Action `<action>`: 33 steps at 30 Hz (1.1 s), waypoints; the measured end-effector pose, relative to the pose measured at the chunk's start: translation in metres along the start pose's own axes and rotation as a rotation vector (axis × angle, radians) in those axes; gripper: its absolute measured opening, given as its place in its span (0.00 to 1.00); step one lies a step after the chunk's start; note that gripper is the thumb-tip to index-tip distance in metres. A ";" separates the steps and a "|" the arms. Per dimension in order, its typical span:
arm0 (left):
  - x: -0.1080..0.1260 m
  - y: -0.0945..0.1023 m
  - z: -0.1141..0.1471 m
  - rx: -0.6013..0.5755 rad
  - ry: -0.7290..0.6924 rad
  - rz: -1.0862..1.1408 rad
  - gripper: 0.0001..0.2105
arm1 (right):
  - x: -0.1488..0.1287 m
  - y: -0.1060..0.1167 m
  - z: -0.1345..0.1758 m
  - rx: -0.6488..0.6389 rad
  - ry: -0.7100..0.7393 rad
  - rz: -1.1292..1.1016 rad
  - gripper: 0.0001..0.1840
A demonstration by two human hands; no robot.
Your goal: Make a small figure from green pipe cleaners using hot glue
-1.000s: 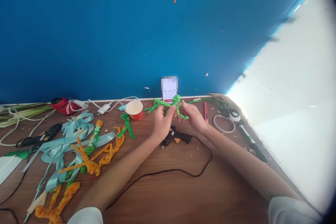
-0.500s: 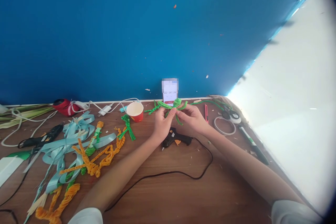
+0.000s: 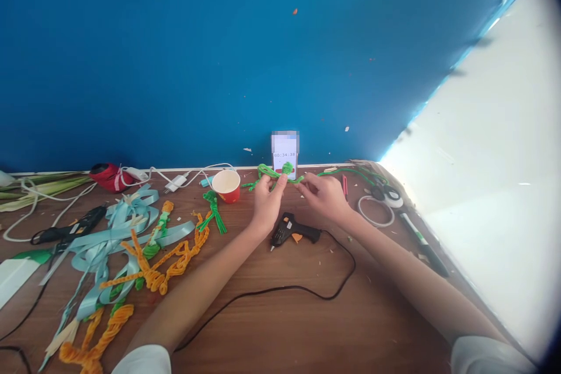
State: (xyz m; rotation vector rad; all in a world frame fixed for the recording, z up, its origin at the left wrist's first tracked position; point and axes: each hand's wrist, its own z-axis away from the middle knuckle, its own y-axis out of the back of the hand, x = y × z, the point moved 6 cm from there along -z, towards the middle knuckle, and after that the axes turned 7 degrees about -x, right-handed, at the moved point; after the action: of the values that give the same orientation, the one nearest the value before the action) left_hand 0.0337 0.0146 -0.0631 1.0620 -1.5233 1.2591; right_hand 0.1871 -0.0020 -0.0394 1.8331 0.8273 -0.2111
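Observation:
A bright green pipe cleaner figure (image 3: 287, 168), with a rounded knot and looped strands, is up in front of a lit phone (image 3: 284, 149). My left hand (image 3: 268, 198) pinches it near the knot between thumb and fingers. My right hand (image 3: 322, 194) has its fingertips closed on a green strand sticking out to the right. Below the hands a black glue gun (image 3: 295, 230) lies on the brown table (image 3: 272, 327). Another green pipe cleaner figure (image 3: 213, 211) rests on the left, by a red paper cup (image 3: 227, 186).
Light blue ribbon (image 3: 127, 216) and orange pipe cleaner pieces (image 3: 153, 277) are heaped at left, near a second glue gun (image 3: 83, 225). On the right are a white ring (image 3: 376, 223), a red cutter (image 3: 344, 186) and a green marker (image 3: 414, 228). The glue gun's cord crosses the table.
The green figure has shifted slightly left with my left hand. My right hand has moved away from the knot, toward the outer part of a strand, widening the gap between my hands.

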 end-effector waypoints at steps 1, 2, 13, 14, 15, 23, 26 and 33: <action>0.005 0.000 0.000 -0.004 -0.053 -0.031 0.13 | 0.002 -0.003 -0.003 -0.093 -0.057 -0.206 0.21; 0.010 0.000 0.000 -0.013 -0.113 -0.069 0.13 | 0.003 -0.008 -0.005 -0.196 -0.115 -0.416 0.24; 0.014 -0.005 0.006 -0.087 -0.209 -0.166 0.12 | -0.008 -0.024 0.001 -0.318 -0.376 -1.209 0.16; 0.013 -0.006 0.005 -0.090 -0.192 -0.148 0.12 | -0.006 -0.022 0.001 -0.261 -0.369 -1.175 0.16; 0.011 -0.006 0.004 -0.096 -0.170 -0.125 0.13 | -0.005 -0.020 0.000 -0.198 -0.354 -1.130 0.16; 0.005 -0.010 0.004 -0.119 -0.085 -0.004 0.13 | -0.006 -0.027 0.002 -0.224 -0.380 -1.153 0.16; 0.004 -0.011 0.004 -0.142 -0.083 0.002 0.13 | -0.003 -0.029 0.005 -0.167 -0.460 -1.244 0.16; 0.010 -0.008 0.002 -0.105 -0.106 -0.005 0.13 | -0.004 -0.032 0.006 -0.095 -0.493 -1.353 0.14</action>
State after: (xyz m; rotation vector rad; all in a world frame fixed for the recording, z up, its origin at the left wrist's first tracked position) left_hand 0.0387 0.0107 -0.0521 1.0776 -1.6472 1.1224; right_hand 0.1653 -0.0024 -0.0642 0.7867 1.5292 -1.3649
